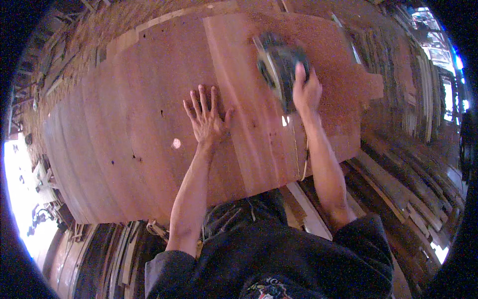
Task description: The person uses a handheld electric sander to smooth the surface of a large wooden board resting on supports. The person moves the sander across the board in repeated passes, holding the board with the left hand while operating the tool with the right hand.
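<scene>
A wide reddish-brown wooden panel [129,99] made of joined boards lies in front of me. My left hand [208,123] rests flat on it near the middle, fingers spread and holding nothing. On the panel's right part, my right hand [307,92] is wrapped round a dark green corded power tool [281,62]. Motion blurs the tool, so I cannot tell whether it is a sander or a planer. Its cord [297,149] runs back toward me over the near edge. Several dark knots or holes and a pale round spot [177,143] mark the wood.
Fine brown dust or shavings [119,22] are heaped past the far edge. Long planks [393,184] lie stacked at the right, and more boards [112,254] sit below the near left edge. Upright boards [423,94] stand at the far right.
</scene>
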`<action>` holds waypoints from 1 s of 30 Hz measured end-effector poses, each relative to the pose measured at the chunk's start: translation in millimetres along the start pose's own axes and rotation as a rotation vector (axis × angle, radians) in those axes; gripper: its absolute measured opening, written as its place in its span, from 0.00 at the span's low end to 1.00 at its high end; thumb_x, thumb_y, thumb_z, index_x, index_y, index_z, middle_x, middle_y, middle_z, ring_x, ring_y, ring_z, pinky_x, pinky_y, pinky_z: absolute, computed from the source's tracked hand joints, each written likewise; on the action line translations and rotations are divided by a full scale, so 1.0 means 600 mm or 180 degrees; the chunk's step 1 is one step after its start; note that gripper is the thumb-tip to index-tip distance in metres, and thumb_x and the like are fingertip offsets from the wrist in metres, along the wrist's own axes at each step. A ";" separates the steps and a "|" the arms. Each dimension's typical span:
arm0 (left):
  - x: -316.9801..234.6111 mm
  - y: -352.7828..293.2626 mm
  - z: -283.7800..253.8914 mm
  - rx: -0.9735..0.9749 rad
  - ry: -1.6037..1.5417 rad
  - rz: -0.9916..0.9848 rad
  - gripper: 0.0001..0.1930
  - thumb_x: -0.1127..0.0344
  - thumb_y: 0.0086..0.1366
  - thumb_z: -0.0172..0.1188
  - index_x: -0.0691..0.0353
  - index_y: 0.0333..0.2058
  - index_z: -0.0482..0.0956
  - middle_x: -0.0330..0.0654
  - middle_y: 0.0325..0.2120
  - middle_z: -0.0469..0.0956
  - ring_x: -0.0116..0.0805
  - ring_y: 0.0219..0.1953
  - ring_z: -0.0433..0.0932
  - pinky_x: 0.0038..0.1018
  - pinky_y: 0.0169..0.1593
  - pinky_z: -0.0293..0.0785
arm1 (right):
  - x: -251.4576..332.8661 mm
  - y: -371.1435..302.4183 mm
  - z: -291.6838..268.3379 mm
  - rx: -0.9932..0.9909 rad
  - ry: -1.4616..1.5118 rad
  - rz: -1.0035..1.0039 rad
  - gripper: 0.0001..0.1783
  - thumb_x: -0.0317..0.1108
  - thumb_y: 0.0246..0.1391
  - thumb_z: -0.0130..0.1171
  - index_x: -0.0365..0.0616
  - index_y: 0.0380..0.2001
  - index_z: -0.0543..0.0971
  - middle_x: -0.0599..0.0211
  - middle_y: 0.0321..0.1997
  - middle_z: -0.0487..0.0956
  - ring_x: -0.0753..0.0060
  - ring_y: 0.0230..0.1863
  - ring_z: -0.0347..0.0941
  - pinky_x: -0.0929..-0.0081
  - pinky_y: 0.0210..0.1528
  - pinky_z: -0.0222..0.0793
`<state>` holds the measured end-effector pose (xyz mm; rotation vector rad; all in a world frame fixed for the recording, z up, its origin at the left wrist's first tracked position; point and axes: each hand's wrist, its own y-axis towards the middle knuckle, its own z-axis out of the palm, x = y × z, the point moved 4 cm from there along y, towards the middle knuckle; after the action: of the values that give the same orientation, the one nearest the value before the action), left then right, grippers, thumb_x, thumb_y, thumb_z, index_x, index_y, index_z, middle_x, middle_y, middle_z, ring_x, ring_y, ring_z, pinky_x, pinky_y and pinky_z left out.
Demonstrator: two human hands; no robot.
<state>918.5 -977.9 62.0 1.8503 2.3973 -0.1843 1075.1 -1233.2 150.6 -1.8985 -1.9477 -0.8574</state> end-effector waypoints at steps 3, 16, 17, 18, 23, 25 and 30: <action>-0.001 0.000 -0.013 -0.0010 -0.0086 0.0007 0.43 0.32 0.72 0.49 0.51 0.78 0.57 0.53 0.80 0.47 0.60 0.81 0.41 0.62 0.79 0.27 | 0.056 0.173 0.095 0.0206 -0.0055 -0.0203 0.38 0.65 0.72 0.46 0.38 0.57 0.79 0.34 0.49 0.84 0.27 0.51 0.80 0.40 0.55 0.76; -0.015 0.006 -0.001 -0.0316 0.0002 0.0091 0.44 0.28 0.72 0.47 0.48 0.78 0.57 0.50 0.80 0.47 0.57 0.81 0.41 0.60 0.80 0.28 | 0.015 0.014 -0.006 0.0278 0.0589 -0.0179 0.36 0.61 0.73 0.46 0.39 0.65 0.72 0.40 0.56 0.78 0.35 0.57 0.75 0.46 0.59 0.71; -0.009 0.007 -0.002 -0.0351 -0.0004 0.0090 0.45 0.28 0.72 0.47 0.48 0.78 0.57 0.50 0.80 0.47 0.57 0.81 0.41 0.60 0.80 0.28 | -0.002 -0.052 -0.036 0.0245 0.0638 -0.0065 0.35 0.60 0.73 0.48 0.38 0.63 0.74 0.43 0.49 0.82 0.43 0.49 0.79 0.52 0.52 0.75; -0.010 0.007 -0.001 -0.0414 -0.0150 0.0090 0.45 0.27 0.72 0.46 0.48 0.78 0.57 0.49 0.80 0.47 0.57 0.81 0.40 0.60 0.80 0.27 | -0.021 -0.116 -0.074 0.0191 0.0646 0.0045 0.34 0.59 0.72 0.51 0.38 0.62 0.75 0.47 0.42 0.85 0.50 0.42 0.84 0.57 0.45 0.79; -0.007 0.007 0.009 -0.0371 -0.0088 0.0053 0.45 0.28 0.72 0.46 0.48 0.78 0.55 0.50 0.80 0.46 0.57 0.82 0.39 0.60 0.79 0.26 | -0.202 -0.511 -0.260 0.0085 0.0680 0.1430 0.36 0.63 0.71 0.52 0.42 0.64 0.74 0.69 0.44 0.82 0.77 0.41 0.78 0.76 0.40 0.77; -0.003 0.005 0.010 -0.0352 -0.0040 0.0020 0.45 0.28 0.72 0.46 0.49 0.78 0.54 0.50 0.80 0.45 0.57 0.82 0.39 0.60 0.79 0.25 | -0.209 -0.623 -0.335 0.0054 0.1218 0.1801 0.38 0.66 0.69 0.53 0.41 0.61 0.76 0.71 0.44 0.82 0.77 0.36 0.77 0.77 0.35 0.76; -0.002 0.015 0.014 -0.0293 0.0135 0.0050 0.45 0.29 0.72 0.46 0.50 0.78 0.54 0.50 0.81 0.43 0.57 0.82 0.37 0.60 0.80 0.24 | -0.247 -0.701 -0.361 -0.0025 0.0669 0.1294 0.36 0.64 0.71 0.49 0.39 0.56 0.77 0.72 0.38 0.82 0.82 0.28 0.73 0.79 0.26 0.71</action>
<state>927.7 -978.0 53.7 1.8499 2.3747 -0.0330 635.4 -1461.6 143.8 -2.0155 -1.3734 -0.8953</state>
